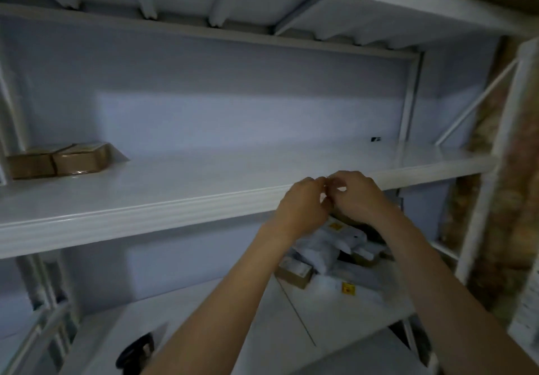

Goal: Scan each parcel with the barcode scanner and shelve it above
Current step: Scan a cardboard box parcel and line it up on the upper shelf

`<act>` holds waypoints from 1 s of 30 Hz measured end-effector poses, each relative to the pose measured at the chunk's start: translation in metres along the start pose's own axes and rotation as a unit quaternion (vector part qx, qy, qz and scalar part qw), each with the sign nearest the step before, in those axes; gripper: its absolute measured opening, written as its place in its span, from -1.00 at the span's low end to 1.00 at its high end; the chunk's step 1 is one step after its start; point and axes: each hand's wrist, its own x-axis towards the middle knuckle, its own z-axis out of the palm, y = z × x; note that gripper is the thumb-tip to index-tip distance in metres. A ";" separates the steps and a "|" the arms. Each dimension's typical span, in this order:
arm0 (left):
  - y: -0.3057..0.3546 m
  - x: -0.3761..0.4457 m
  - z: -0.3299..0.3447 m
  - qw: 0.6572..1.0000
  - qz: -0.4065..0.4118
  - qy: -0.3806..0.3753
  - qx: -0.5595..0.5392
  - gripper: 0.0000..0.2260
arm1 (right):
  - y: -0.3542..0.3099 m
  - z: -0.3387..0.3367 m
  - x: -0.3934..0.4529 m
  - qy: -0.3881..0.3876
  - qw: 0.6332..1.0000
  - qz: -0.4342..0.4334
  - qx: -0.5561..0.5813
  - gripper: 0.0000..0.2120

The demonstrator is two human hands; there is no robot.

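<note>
2 bare hands meet at the front edge of the white upper shelf (145, 208), fingertips touching each other. The left hand (303, 205) and the right hand (358, 196) both have their fingers curled inward toward the point where they meet, as if pinching something very small between them, but blur hides whether anything is actually held, so the grip itself cannot be told.

Directly below the hands, on the lower shelf (262, 331), lies a loose pile of parcels (329, 255): pale plastic mailers, some with small yellow stickers, and 1 small brown carton (294, 275) at the pile's left edge. Far to the left of the hands, at the back of the upper shelf, 2 brown boxes (58, 160) sit side by side, touching. Low and to the left of the forearms, a dark object (137, 351) rests on the lower shelf; it is too blurred to identify.
</note>
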 end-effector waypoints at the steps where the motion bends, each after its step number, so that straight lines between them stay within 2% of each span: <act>1: 0.008 0.002 0.018 1.000 -0.003 -0.019 -0.010 -0.72 | 0.018 -0.004 -0.003 -0.015 1.000 0.017 0.006 -0.75; 5: 0.010 0.002 0.083 0.993 -0.073 -0.075 -0.058 -0.73 | 0.090 0.009 -0.009 -0.069 0.994 0.078 0.043 -0.68; 9: -0.025 0.004 0.127 0.979 -0.155 -0.124 -0.047 -0.71 | 0.151 0.046 -0.001 -0.112 0.988 0.102 0.019 -0.82; 11: -0.050 0.008 0.148 0.971 -0.199 -0.123 -0.047 -0.73 | 0.175 0.069 0.008 -0.132 0.985 0.112 0.014 -0.81; 15: -0.105 0.018 0.188 0.953 -0.267 -0.137 -0.046 -0.82 | 0.209 0.120 0.031 -0.123 0.985 0.119 0.020 -0.67; 18: -0.150 0.025 0.216 0.933 -0.329 -0.125 -0.071 -0.70 | 0.222 0.155 0.055 -0.157 0.979 0.126 0.015 -0.72; 20: -0.181 0.029 0.233 0.914 -0.375 -0.128 -0.086 -0.69 | 0.231 0.180 0.075 -0.175 0.975 0.133 0.020 -0.87; 24: -0.222 0.038 0.259 0.886 -0.433 -0.120 -0.115 -0.67 | 0.249 0.223 0.104 -0.181 0.974 0.138 -0.014 -0.69; 26: -0.239 0.045 0.270 0.862 -0.472 -0.103 -0.152 -0.67 | 0.257 0.244 0.113 -0.188 0.973 0.129 -0.031 -0.70; 30: -0.261 0.057 0.289 0.768 -0.587 -0.069 -0.248 -0.73 | 0.277 0.280 0.123 -0.222 0.965 0.139 -0.015 -0.84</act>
